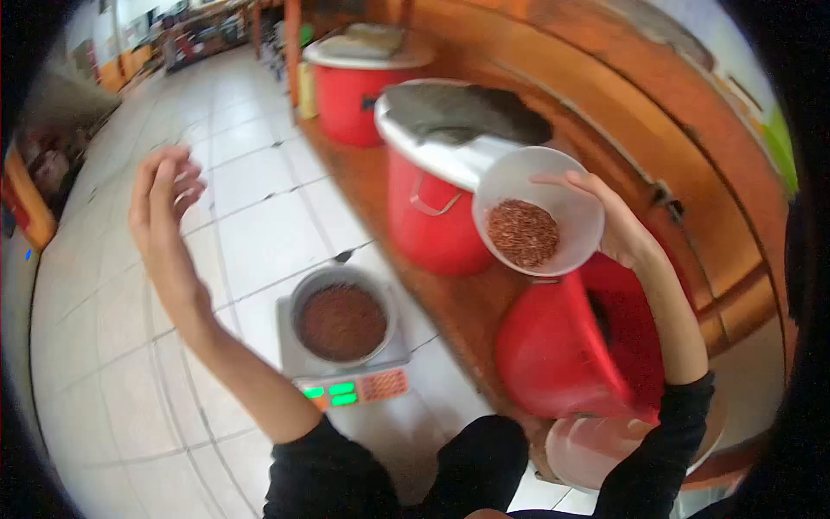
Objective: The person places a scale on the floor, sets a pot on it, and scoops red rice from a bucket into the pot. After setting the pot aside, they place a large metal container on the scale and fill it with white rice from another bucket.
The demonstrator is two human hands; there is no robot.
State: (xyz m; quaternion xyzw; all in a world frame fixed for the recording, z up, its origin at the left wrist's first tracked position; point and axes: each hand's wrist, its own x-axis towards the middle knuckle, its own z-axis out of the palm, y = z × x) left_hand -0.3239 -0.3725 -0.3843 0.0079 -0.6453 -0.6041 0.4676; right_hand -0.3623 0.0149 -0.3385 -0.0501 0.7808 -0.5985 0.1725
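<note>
My right hand (624, 223) grips a whitish plastic bowl (572, 192) by its right rim, with the thumb inside. Reddish-brown grains (524, 233) lie in the tilted bowl, which is above an open red bucket (549, 359). My left hand (167, 186) is raised over the floor, holding nothing, with its fingers loosely bent and apart. Between my arms, a grey metal pot (392, 313) stands on a digital scale (292, 362). Similar reddish-brown contents fill part of the pot. Green displays light up the scale's front, but their figures are unreadable.
Two red buckets with white lids, one near (437, 221) and one farther (346, 99), stand on a wooden ledge (450, 333) at right. A dark cover lies over the nearer lid. Beside my right sleeve is a clear plastic tub (575, 450). White floor tiles (268, 225) stretch leftward.
</note>
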